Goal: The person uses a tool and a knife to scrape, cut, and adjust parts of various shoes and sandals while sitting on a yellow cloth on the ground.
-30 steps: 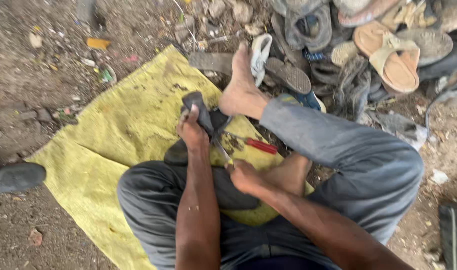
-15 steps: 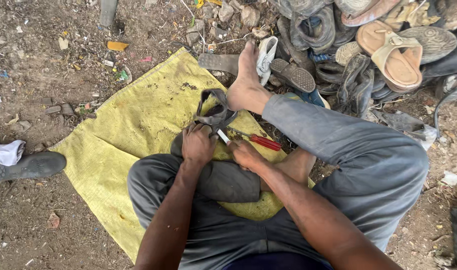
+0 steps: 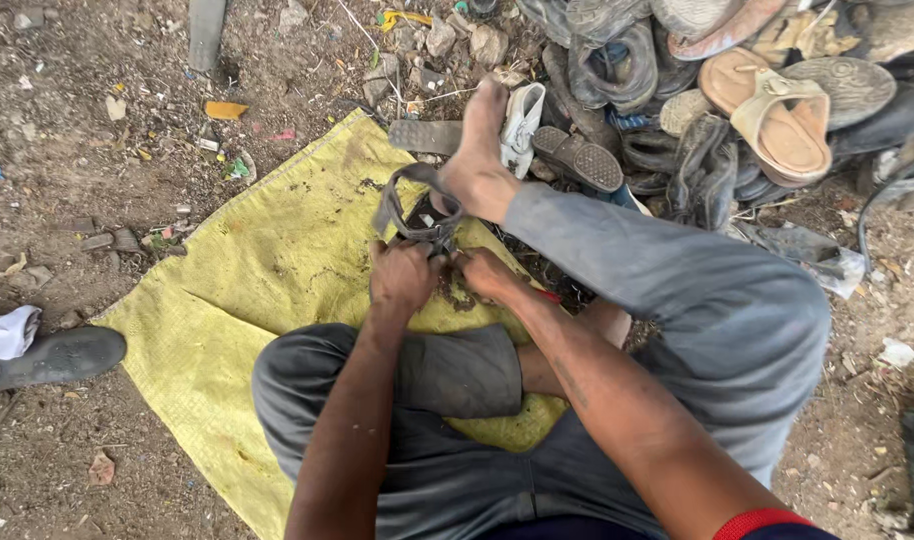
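Dark grey strapping, worn and curled into a loop, is what the work centres on: a sandal strap piece (image 3: 409,205) is held up just above a yellow woven sack (image 3: 267,270) that is spread on the dirt ground (image 3: 87,130). The lower end of the strap piece is pinched in the closed grip of the left hand (image 3: 402,275), while the right hand (image 3: 485,275) is pressed together against the same spot, its fingers curled; whether a tool is held inside that grip cannot be told, since the fingers hide it. The upper loop is braced against a bare foot (image 3: 477,165) stretched out ahead.

Several risks can be judged from this arrangement. If the strap piece is pulled hard, it could be torn or jerked free of the foot, and the hands would be thrown apart. Should a blade or point be hidden in the right hand, the left fingers, lying touching it, could be nicked by a slip. A red-handled tool (image 3: 549,296) is half hidden under the right forearm, near the leg, and could be pressed against. Loose grit on the sack could be worked into the joint. A pile of old sandals and soles (image 3: 737,110) lies just beyond the foot.
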